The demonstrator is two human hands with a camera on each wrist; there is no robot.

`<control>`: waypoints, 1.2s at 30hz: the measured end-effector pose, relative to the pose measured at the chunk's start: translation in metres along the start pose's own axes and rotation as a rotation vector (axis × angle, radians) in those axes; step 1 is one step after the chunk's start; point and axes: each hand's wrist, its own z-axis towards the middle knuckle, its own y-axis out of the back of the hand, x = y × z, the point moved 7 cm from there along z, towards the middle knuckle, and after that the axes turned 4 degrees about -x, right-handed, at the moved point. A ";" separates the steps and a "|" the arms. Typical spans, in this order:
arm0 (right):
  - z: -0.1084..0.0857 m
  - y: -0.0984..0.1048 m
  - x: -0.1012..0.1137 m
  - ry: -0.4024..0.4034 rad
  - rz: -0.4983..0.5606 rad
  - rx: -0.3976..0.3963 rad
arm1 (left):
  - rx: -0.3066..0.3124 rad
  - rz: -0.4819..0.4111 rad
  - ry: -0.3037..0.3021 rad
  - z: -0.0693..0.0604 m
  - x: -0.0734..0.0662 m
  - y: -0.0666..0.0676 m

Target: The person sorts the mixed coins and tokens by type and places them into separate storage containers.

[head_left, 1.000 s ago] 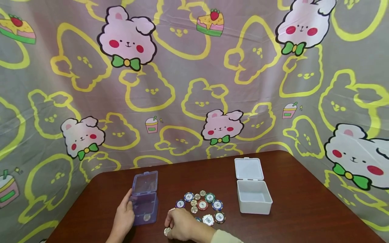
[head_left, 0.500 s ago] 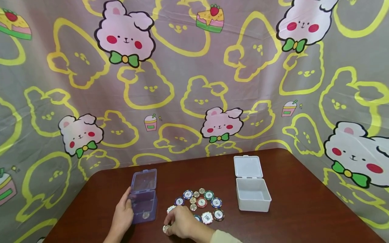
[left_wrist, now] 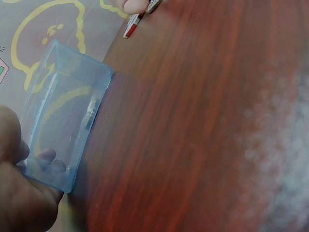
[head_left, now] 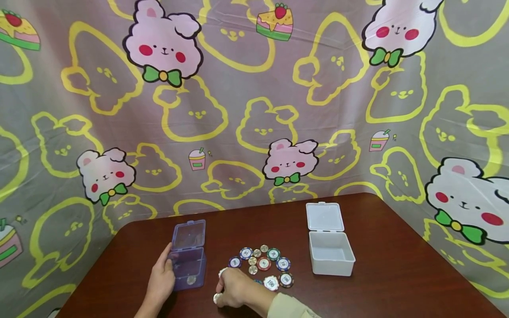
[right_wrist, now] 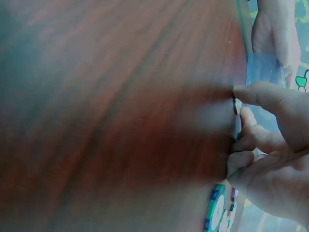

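In the head view my left hand (head_left: 161, 280) grips the left side of a translucent purple box (head_left: 199, 284), whose hinged lid stands raised. One coin (head_left: 191, 280) lies inside it. The left wrist view shows thumb and fingers on either side of the box wall (left_wrist: 72, 108). My right hand (head_left: 235, 288) is low over the table, right of the box, with a coin (head_left: 216, 298) at its thumb and fingertip. From the right wrist, that coin (right_wrist: 237, 106) appears edge-on between thumb and finger, at the tabletop. The right hand partly covers a white poker chip (head_left: 222, 272).
Several poker chips, among them a red one (head_left: 264, 263) and a white 100 (head_left: 271, 283), lie flat with several coins (head_left: 252, 270) right of my right hand. A white box (head_left: 332, 267) with its lid up stands farther right. A patterned cloth (head_left: 238, 132) hangs behind the table (head_left: 374, 247).
The right hand stays at the same spot while its fingers close on the coin, which shows less of its face. The left hand and box hold still; the head view has tilted slightly.
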 end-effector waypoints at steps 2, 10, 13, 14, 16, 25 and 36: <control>-0.001 -0.001 0.000 0.015 0.011 -0.008 | -0.012 0.001 -0.008 0.000 0.000 0.001; -0.002 -0.005 -0.003 0.044 0.047 -0.029 | -0.020 -0.005 -0.019 0.001 -0.002 0.003; -0.002 -0.007 -0.005 0.044 0.047 -0.032 | -0.020 -0.009 -0.013 0.001 -0.002 0.003; -0.002 -0.007 -0.005 0.044 0.050 -0.033 | -0.023 -0.007 -0.013 0.001 -0.001 0.003; -0.002 -0.008 -0.004 0.045 0.059 -0.037 | -0.019 -0.001 -0.007 0.000 -0.001 0.003; -0.006 -0.008 -0.004 0.046 0.164 -0.063 | 0.011 0.005 0.020 -0.002 0.001 0.001; -0.010 -0.004 -0.004 0.079 0.181 -0.076 | -0.002 -0.017 0.005 -0.002 -0.002 0.001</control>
